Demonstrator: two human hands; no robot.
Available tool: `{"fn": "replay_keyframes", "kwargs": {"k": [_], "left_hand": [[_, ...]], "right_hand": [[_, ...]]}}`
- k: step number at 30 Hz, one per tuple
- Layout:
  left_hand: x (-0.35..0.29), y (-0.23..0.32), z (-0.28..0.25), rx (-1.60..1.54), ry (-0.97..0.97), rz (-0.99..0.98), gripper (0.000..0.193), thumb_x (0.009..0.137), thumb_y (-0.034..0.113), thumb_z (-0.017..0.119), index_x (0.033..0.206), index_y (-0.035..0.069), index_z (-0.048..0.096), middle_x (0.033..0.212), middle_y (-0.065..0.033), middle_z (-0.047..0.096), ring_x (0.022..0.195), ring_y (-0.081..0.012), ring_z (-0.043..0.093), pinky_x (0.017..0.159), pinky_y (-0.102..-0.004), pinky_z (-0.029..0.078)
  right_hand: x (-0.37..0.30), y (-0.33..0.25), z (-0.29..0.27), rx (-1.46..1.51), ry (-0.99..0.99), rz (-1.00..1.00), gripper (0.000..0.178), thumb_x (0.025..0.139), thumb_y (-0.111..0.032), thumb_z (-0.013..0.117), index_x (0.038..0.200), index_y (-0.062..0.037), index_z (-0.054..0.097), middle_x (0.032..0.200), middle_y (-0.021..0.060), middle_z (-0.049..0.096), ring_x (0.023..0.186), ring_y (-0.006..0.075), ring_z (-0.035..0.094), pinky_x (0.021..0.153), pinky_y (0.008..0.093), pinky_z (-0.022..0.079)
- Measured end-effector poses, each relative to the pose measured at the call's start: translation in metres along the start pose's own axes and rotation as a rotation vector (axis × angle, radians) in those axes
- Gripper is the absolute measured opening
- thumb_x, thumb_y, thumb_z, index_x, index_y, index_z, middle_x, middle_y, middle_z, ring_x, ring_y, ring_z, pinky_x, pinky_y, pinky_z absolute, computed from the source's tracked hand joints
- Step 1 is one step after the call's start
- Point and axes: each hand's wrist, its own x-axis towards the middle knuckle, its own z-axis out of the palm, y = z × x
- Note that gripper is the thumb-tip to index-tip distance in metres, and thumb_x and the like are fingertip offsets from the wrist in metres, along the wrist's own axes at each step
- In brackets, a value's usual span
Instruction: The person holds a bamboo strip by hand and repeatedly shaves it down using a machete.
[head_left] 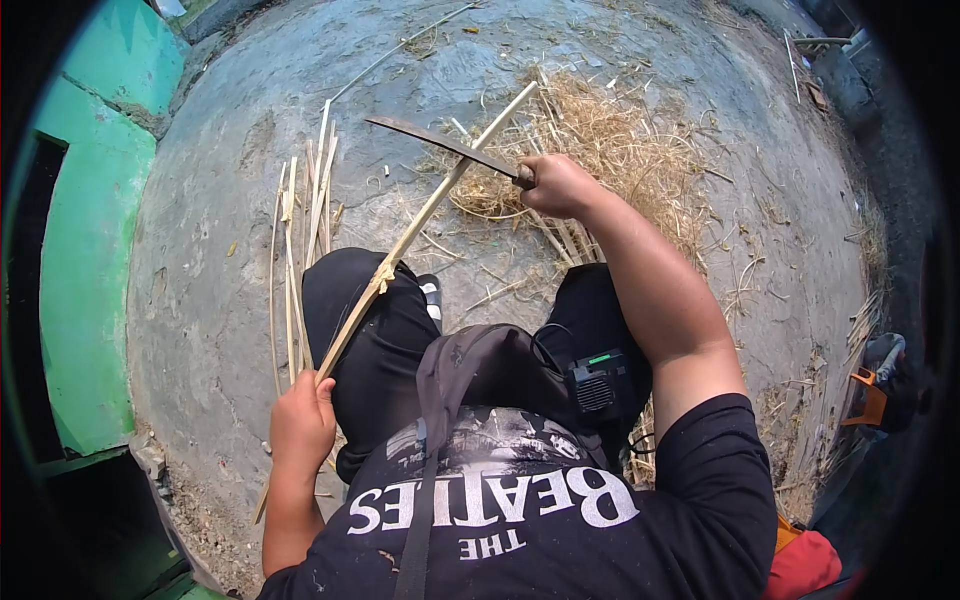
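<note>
My left hand (pixel 302 425) is closed round the lower part of a long, pale bamboo strip (pixel 418 222), which slants up and away to the right across my left thigh. A tuft of peeled fibre clings to the strip near my knee. In my right hand (pixel 560 187) is the handle of a machete (pixel 425 132) with a long, dark, slightly curved blade. The blade crosses the strip near its far end and appears to touch it. Beyond the right hand lies a heap of thin, curly bamboo shavings (pixel 610 140).
Several split bamboo strips (pixel 322 195) lie on the concrete ground (pixel 215 270) left of my legs. A long thin strip (pixel 395 52) stretches farther off. A green wall (pixel 95 290) stands at the left. An orange object (pixel 866 398) is at the far right.
</note>
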Motion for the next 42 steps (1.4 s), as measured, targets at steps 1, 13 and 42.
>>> {"fn": "replay_keyframes", "kwargs": {"k": [1,13,42], "left_hand": [[0.000,-0.001,0.002,-0.001,-0.002,-0.002,0.024,0.102,0.025,0.058,0.094,0.002,0.058,0.077,-0.0254,0.065,0.075,-0.0502,0.062,0.061,-0.0568,0.046],[0.003,-0.007,0.001,-0.010,-0.052,-0.006,0.028,0.103,0.026,0.057,0.089,0.002,0.054,0.076,-0.0264,0.063,0.074,-0.0509,0.061,0.060,-0.0564,0.045],[0.006,-0.019,0.004,-0.142,-0.027,0.054,0.028,0.102,0.024,0.057,0.087,0.000,0.052,0.072,-0.0268,0.061,0.073,-0.0526,0.059,0.060,-0.0557,0.044]], "right_hand": [[-0.006,-0.011,-0.001,0.006,0.019,-0.033,0.021,0.083,-0.017,0.067,0.102,-0.0085,0.072,0.093,0.0193,0.073,0.092,0.0373,0.070,0.082,0.0475,0.055],[-0.009,-0.024,0.016,-0.107,-0.097,-0.123,0.028,0.080,-0.020,0.067,0.105,-0.0097,0.073,0.095,0.0191,0.073,0.094,0.0375,0.070,0.086,0.0468,0.055],[-0.006,-0.010,0.005,-0.007,0.070,-0.001,0.030,0.080,-0.023,0.070,0.107,-0.0106,0.073,0.100,0.0182,0.074,0.096,0.0369,0.070,0.087,0.0465,0.056]]}}
